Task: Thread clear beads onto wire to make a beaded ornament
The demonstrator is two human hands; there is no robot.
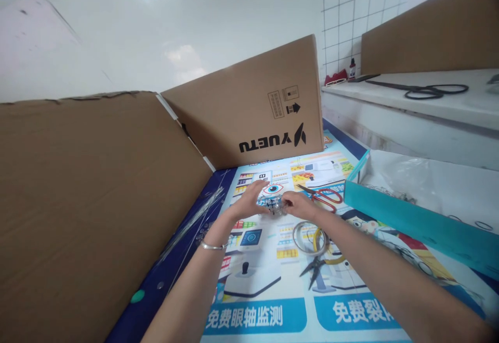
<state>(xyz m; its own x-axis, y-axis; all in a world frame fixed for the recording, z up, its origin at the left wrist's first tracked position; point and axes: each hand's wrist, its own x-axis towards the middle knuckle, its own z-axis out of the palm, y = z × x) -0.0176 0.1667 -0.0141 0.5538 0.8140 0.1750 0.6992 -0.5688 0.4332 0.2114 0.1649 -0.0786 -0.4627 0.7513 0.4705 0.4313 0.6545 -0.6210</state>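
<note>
My left hand [249, 200] and my right hand [298, 203] meet over a printed poster mat [273, 301]. Between their fingers they hold a small clear plastic bag [275, 206] with small bits in it; its contents are too small to tell. A silver bangle [213, 246] sits on my left wrist. Just beyond my right hand lie red-handled scissors [325, 196]. Under my right forearm rest a coil of silver wire [307, 236] and yellow-handled pliers [322, 260].
A large cardboard sheet [89, 213] walls off the left. A cardboard box marked YUETU [257, 104] stands behind the mat. A teal tray [413, 221] lined with plastic sits at right. On the white ledge lie black scissors [432, 91].
</note>
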